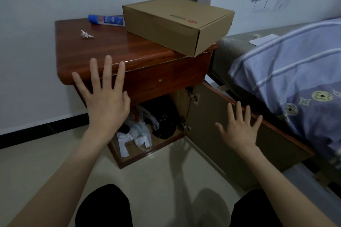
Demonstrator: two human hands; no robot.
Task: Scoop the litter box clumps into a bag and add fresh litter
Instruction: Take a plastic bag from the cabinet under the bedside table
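Both knees are cut off at the bottom edge. The left hand (106, 101) and right hand (239, 127) hover with grips released and fingers spread before the wooden nightstand (110, 46). Its door (230, 134) stands open; inside lie crumpled plastic bags (140, 131), one black, hard to make out. On top, a cardboard box (177, 24) bears unreadable red print beside a blue tube (106, 19).
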